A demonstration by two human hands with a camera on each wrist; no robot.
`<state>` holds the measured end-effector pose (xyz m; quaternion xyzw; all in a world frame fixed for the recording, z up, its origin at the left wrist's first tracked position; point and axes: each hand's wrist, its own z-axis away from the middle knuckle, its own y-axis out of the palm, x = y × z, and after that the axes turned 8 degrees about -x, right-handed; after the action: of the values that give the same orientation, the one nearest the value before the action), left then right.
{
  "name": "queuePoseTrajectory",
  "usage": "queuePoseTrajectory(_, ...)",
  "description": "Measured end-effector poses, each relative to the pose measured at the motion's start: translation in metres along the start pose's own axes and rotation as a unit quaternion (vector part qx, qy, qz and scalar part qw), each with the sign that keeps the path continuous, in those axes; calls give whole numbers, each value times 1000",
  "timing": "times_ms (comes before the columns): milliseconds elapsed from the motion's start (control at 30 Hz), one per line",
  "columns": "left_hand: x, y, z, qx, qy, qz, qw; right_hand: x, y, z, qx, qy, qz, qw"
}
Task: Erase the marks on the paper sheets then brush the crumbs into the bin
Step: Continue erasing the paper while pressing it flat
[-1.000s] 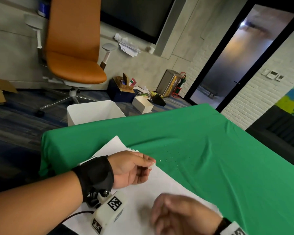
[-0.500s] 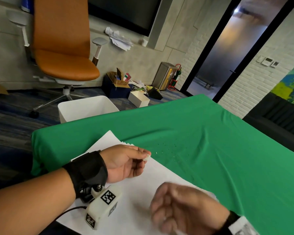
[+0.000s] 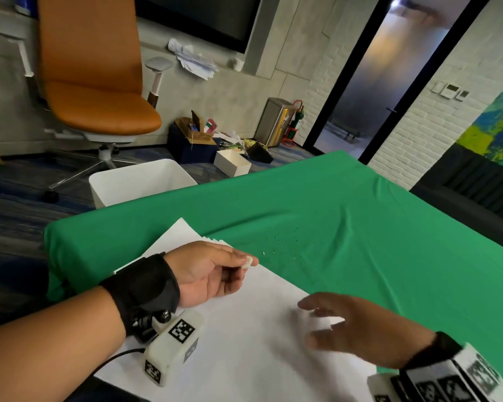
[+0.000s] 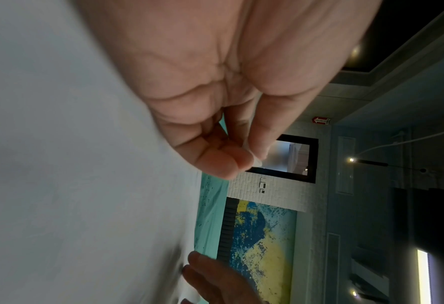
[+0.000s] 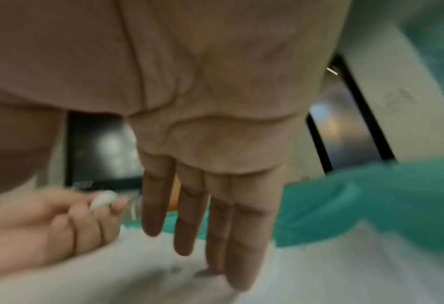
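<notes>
- The head view looks forward and down from above the near edge of the green table [image 3: 346,227], toward its far left corner and the white bin [image 3: 140,181] beyond.
- The left wrist view sits very near the left hand [image 4: 215,92], rolled sideways, facing across the paper sheets [image 4: 72,185].
- The right wrist view looks along the right hand [image 5: 210,164], blurred.
- All three share the paper sheets and both hands.

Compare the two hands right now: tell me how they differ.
The left hand has curled fingers pinching a small white eraser; the right hand is flat, fingers straight, holding nothing. The left looks sharp; the right is motion-blurred. Both are over the white paper on the green cloth.
</notes>
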<state>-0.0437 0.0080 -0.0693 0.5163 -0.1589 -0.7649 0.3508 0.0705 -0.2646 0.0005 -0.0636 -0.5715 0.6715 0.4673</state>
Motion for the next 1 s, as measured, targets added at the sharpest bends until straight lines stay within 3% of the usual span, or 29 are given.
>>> queuePoseTrajectory(100,0,0,0,8,5,-7,1000,10,7,8,-15,-20,183,983)
queuePoseTrajectory(267,-1,5,3,-2,8,2,1000,21,15,6,-5,-25,181,983)
queuePoseTrajectory(367,-6,13,1,-12,4,-93,996,25,22,-1,-7,-21,208,978)
queuePoseTrajectory(500,-14,31,-4,-18,23,-243,970,33,29,-9,-12,-23,277,960)
queuePoseTrajectory(600,-24,45,-8,-1,29,-363,931,37,30,-15,-14,-15,300,954)
queuePoseTrajectory(800,-29,59,-18,-5,23,-592,806,25,31,-26,0,17,279,960)
queuePoseTrajectory(900,-23,64,-20,4,3,-638,770,20,28,-26,32,28,214,976)
queuePoseTrajectory(1000,-21,68,-20,-6,5,-666,746,20,29,-26,41,21,221,974)
